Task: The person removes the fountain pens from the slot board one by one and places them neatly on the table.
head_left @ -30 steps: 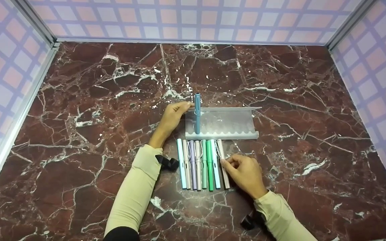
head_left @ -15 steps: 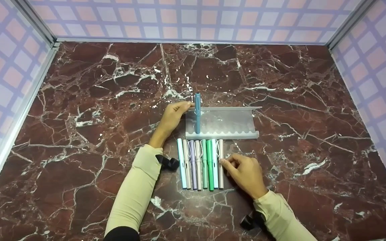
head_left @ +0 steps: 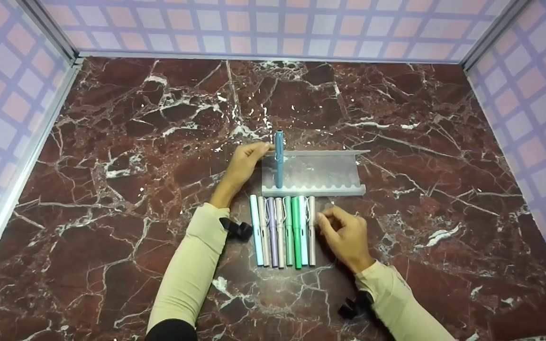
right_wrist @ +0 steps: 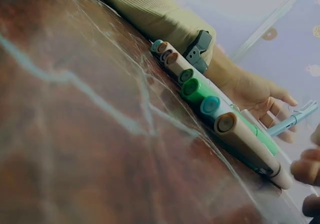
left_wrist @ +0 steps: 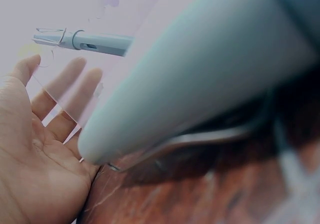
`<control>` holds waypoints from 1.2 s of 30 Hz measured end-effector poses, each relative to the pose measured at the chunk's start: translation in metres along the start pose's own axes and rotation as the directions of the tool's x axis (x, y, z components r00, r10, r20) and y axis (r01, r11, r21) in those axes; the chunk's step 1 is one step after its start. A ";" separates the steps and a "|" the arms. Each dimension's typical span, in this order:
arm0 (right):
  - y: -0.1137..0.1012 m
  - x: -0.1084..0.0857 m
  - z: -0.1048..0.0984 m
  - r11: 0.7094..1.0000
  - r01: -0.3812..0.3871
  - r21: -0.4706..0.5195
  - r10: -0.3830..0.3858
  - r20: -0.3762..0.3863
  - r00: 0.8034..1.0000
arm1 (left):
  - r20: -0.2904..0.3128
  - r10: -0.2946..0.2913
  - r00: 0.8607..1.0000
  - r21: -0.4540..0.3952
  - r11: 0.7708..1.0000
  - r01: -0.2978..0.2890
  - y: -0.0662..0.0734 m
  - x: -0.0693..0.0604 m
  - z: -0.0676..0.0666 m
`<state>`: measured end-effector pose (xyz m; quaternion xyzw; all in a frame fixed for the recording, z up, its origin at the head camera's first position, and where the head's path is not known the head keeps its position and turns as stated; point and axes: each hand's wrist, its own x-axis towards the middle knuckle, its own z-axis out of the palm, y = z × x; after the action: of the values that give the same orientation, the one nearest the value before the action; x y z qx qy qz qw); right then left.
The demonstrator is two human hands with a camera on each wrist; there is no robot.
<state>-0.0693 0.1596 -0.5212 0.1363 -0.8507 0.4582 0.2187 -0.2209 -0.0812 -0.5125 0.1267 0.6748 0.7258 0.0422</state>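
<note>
A clear pen stand [head_left: 323, 166] with a scalloped front ledge has one blue-grey pen [head_left: 279, 161] upright near its left end. My left hand [head_left: 245, 165] pinches the stand's upper left edge, thumb in front and fingers behind the clear panel [left_wrist: 75, 101]. Before the stand lies a row of capped pens, among them a pale blue pen [head_left: 256, 232] at the left, a purple pen [head_left: 273, 234], a bright green pen [head_left: 296, 237] and a beige pen [head_left: 312, 237] at the right end. Just right of that beige pen is my right hand [head_left: 349, 237], fingers loosely curled, holding nothing.
The red marbled tabletop [head_left: 420, 189] runs under everything. Checked panels [head_left: 273, 28] enclose the back and both sides. A black wrist camera [head_left: 237, 229] sits close to the row's left side.
The rightmost beige pen has swung from slanted to straight, against its neighbour. My right hand has then drawn slightly up and away from it. My left hand stays at the stand.
</note>
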 end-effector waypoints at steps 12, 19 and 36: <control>0.009 0.028 0.017 0.979 0.202 -0.028 -0.204 -0.086 0.975 | -0.026 0.028 0.999 0.044 0.999 -0.027 -0.002 0.000 -0.003; 0.011 0.041 0.030 0.969 0.238 -0.070 -0.242 -0.055 0.969 | -0.012 0.011 1.000 0.014 1.000 -0.011 -0.002 -0.002 -0.001; 0.003 0.063 0.051 0.953 0.257 -0.158 -0.188 0.354 0.916 | -0.002 0.017 1.000 0.023 1.000 -0.017 0.002 0.000 0.000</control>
<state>-0.1380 0.1165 -0.5166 0.2855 -0.8961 0.3120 0.1344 -0.2206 -0.0818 -0.5110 0.1322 0.6822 0.7183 0.0338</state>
